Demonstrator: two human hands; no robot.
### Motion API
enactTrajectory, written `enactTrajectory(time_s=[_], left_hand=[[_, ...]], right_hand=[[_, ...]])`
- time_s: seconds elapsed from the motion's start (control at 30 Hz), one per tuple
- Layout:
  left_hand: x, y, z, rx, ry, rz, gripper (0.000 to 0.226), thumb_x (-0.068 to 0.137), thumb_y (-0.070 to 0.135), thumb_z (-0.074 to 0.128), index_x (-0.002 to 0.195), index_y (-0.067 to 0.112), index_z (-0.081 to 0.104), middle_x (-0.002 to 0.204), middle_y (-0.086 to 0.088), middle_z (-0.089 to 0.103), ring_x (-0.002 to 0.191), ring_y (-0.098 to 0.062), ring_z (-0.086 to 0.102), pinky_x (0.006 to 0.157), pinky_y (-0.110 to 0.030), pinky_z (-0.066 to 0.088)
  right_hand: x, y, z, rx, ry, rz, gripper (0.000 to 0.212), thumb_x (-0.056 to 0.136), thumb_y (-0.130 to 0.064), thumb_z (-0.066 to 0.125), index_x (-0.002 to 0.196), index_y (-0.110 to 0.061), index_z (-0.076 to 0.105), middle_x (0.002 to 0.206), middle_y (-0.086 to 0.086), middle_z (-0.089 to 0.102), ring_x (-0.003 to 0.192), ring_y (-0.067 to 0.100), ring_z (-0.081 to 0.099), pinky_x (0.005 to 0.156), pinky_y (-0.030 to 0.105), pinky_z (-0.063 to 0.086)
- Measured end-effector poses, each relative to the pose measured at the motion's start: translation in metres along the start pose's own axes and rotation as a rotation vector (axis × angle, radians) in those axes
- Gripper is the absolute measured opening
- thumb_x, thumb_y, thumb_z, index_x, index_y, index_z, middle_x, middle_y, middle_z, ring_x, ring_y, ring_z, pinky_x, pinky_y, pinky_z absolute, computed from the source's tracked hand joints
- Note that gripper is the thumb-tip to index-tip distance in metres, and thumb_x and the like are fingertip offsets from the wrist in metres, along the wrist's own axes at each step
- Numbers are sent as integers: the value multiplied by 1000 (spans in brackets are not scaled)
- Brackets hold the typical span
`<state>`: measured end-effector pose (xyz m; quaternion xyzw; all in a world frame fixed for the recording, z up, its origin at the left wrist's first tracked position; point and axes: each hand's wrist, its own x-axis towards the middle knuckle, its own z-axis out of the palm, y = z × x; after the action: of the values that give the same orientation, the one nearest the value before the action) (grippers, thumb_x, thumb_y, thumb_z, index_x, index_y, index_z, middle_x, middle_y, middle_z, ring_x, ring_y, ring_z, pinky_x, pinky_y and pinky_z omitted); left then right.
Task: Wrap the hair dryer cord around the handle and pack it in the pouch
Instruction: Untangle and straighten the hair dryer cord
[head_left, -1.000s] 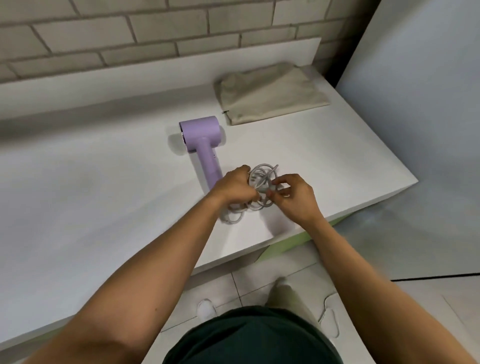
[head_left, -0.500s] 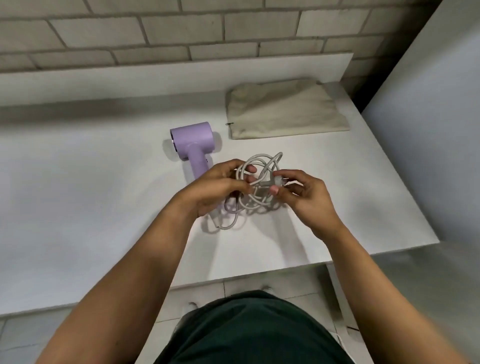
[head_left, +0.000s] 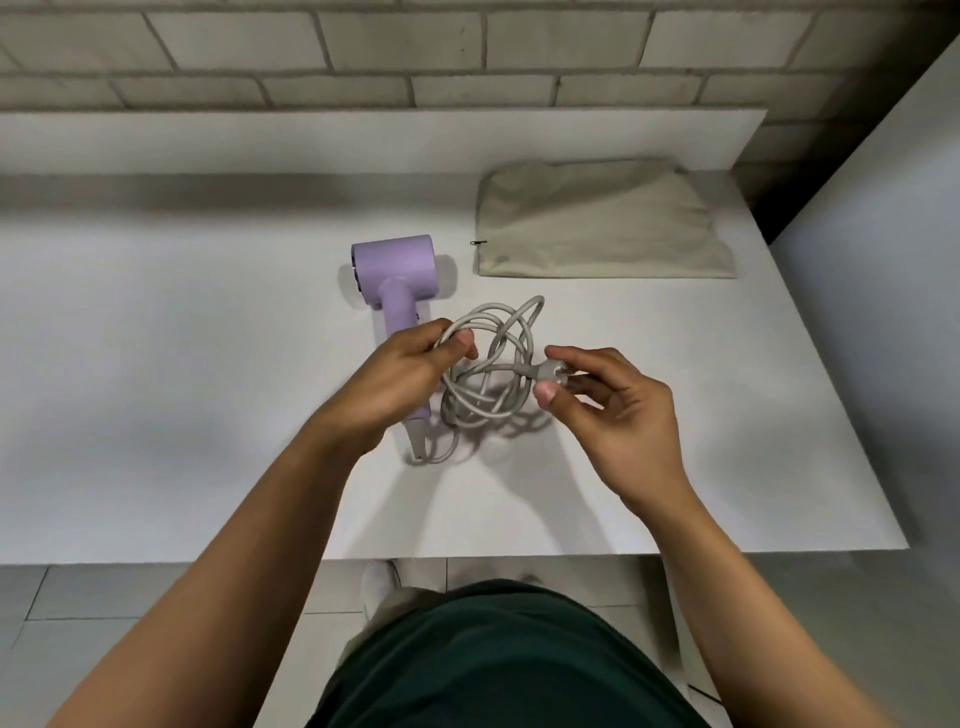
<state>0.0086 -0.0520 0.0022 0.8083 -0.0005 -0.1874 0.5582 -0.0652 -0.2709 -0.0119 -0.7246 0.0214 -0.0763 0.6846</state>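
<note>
Hair dryer (head_left: 395, 267) in lilac lies flat on the white table (head_left: 156, 389), its barrel toward the far side and its handle (head_left: 402, 332) running back toward you, partly hidden under your left wrist. Your left hand (head_left: 397, 384) is closed around one side of the loose grey cord (head_left: 493, 364), thumb pressed over the coils; the loops stand up off the table between your two hands and are not wound on the handle. Your right hand (head_left: 613, 410) pinches the plug (head_left: 550, 371) between thumb and forefinger, the other fingers half curled behind it. One strand of cord curves out from the handle's near end and lies on the table just beside it. Farther off and to the right, the beige pouch (head_left: 602, 228) lies flat near the back edge, well apart from the dryer, with a small dark zip pull at its left edge.
</note>
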Motion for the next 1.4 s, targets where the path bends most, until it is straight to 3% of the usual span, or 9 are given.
enactTrajectory(time_s=[0.1,0.2,0.5,0.87,1.03,1.1,1.2,1.33,1.4], left_hand=[[1,4,-8,-61,-57,-34,38,102,48,54,87,16,67,91,-7,72,87,-22,62,88,-42,51],[1,13,-8,-156,-175,-58,30,108,35,50,94,9,54,74,3,72,73,-21,62,74,-36,51],[12,18,-24,-200,-315,14,35,103,30,61,117,-2,58,94,-6,68,78,-19,65,68,-32,55],[23,24,-26,174,-313,184,34,97,61,57,95,36,79,73,8,67,66,-6,58,66,-27,43],[27,32,-36,164,-406,-3,60,87,78,53,101,25,78,81,9,74,68,-12,55,54,-27,32],[31,31,-38,60,-422,-31,47,93,55,52,97,16,79,83,-4,73,64,-13,51,53,-28,25],[33,32,-40,58,-446,17,29,93,9,51,94,6,79,68,-1,67,51,-7,45,51,-27,25],[36,27,-46,120,-533,85,23,93,0,65,104,14,80,98,-12,80,86,-24,66,87,-59,54],[36,22,-48,177,-497,123,21,93,2,70,103,17,81,98,-7,80,88,-26,71,91,-55,56]], right_hand=[[2,-8,18,176,160,104,27,90,-6,78,115,-14,74,92,0,74,78,24,73,83,40,63],[11,-13,23,197,246,108,22,92,-5,75,114,-6,73,88,2,76,78,24,74,85,47,64],[9,-29,20,42,214,51,23,90,0,76,108,-13,75,94,-3,76,80,24,74,89,43,62],[2,-22,26,-214,52,122,20,77,-23,90,88,-15,76,85,-2,77,76,13,69,77,37,60],[0,-9,23,-228,-11,76,32,61,-37,94,86,-27,75,144,-7,49,132,8,53,96,35,56],[0,-3,24,-172,-56,82,40,62,-36,96,88,-30,66,158,-16,35,144,6,42,104,36,52],[3,7,27,31,-151,139,65,66,-10,97,101,-29,46,159,-14,38,132,17,58,94,46,57],[7,5,31,-53,-216,176,108,71,-1,93,149,-43,31,128,9,65,103,30,71,88,42,61],[10,2,32,-92,-169,155,102,76,-5,91,151,-43,34,113,9,71,98,30,72,87,41,62]])
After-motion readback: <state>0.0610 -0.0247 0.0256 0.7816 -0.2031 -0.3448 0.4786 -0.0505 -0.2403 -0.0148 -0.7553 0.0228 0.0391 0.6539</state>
